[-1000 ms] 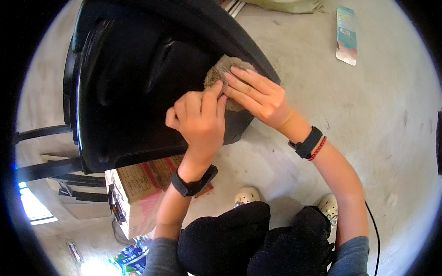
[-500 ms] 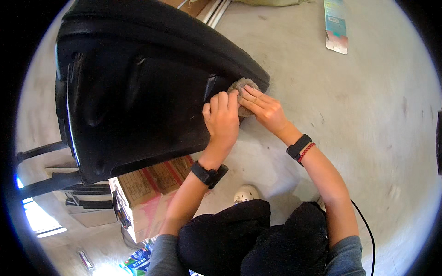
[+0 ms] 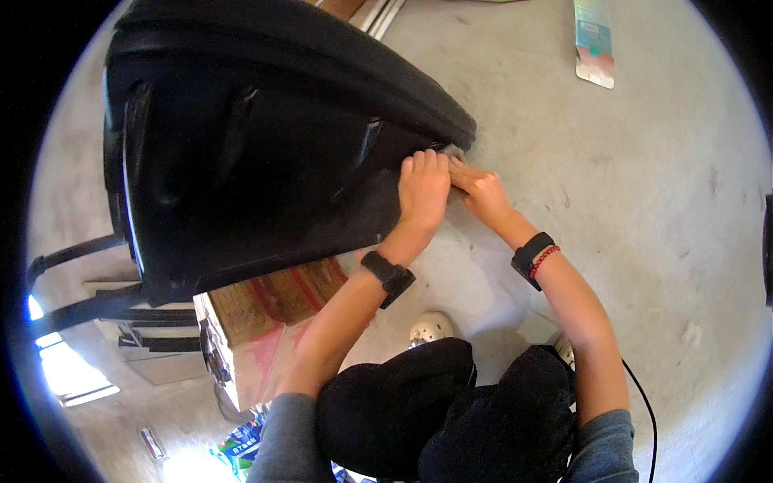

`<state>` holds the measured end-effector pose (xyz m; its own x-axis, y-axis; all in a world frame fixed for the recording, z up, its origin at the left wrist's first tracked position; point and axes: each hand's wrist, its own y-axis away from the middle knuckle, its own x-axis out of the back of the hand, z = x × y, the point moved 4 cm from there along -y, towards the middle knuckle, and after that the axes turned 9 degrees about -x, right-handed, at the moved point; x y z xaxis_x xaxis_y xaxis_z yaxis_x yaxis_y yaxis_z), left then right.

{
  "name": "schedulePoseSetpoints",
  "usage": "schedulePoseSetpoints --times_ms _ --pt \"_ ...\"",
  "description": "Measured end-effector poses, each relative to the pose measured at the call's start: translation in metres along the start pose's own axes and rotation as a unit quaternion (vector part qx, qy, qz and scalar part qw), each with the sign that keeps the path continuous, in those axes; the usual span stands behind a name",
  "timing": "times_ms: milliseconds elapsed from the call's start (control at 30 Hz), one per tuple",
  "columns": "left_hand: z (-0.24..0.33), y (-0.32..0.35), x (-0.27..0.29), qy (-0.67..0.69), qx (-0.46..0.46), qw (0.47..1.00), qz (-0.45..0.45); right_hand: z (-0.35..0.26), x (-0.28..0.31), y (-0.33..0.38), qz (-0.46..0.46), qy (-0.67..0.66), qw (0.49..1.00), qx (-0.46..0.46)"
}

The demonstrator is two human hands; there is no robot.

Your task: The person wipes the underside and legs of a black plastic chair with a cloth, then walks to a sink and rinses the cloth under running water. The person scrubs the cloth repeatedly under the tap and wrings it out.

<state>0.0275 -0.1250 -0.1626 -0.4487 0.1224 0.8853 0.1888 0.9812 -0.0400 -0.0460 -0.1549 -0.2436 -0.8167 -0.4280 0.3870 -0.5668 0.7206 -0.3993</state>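
- Locate the grey-brown cloth (image 3: 455, 151) just beyond the fingertips, at the narrow end of the black moulded shell (image 3: 282, 177); nearer to the right hand. Mostly covered by fingers; long axis not discernible.
- Right hand (image 3: 483, 197): fingers bent and laid over the cloth, in contact with it; full closure not verifiable from this view.
- Left hand (image 3: 424, 189): just beside the right, fingers curled over the shell's edge area; fingertips out of sight, so any grip on the cloth not verifiable.
- Observe the shell's long axis: from the hands away to the left, widening with distance.
- Cardboard box (image 3: 274, 322): below the shell, left of and nearer the body than the left hand.
- Flat printed carton (image 3: 594, 48): on the floor (image 3: 684, 201), well apart, beyond and right of the right hand.
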Motion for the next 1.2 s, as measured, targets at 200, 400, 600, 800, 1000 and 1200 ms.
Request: schedulePoseSetpoints --times_ms 200,400,600,800,1000,1200 --pt "0.02 0.056 -0.012 0.071 -0.053 0.995 -0.036 -0.013 -0.008 0.041 -0.182 0.024 0.983 -0.006" --pt "-0.04 0.069 0.144 0.165 0.023 0.986 0.0 -0.135 0.061 -0.006 -0.042 -0.026 0.988 0.143" --pt "-0.107 0.071 0.278 0.01 0.084 0.956 0.28 -0.249 0.11 -0.101 0.232 -0.113 0.91 0.324" --pt "-0.133 0.066 0.243 -0.077 0.09 0.949 0.294 -0.233 0.084 -0.123 0.238 -0.032 0.911 0.335" --pt "-0.097 0.078 0.15 -0.091 0.045 0.965 0.242 -0.157 0.039 -0.069 0.121 0.019 0.962 0.243" --pt "-0.044 0.081 0.052 -0.051 -0.002 0.994 0.099 -0.088 -0.008 -0.004 0.068 0.019 0.994 0.085"
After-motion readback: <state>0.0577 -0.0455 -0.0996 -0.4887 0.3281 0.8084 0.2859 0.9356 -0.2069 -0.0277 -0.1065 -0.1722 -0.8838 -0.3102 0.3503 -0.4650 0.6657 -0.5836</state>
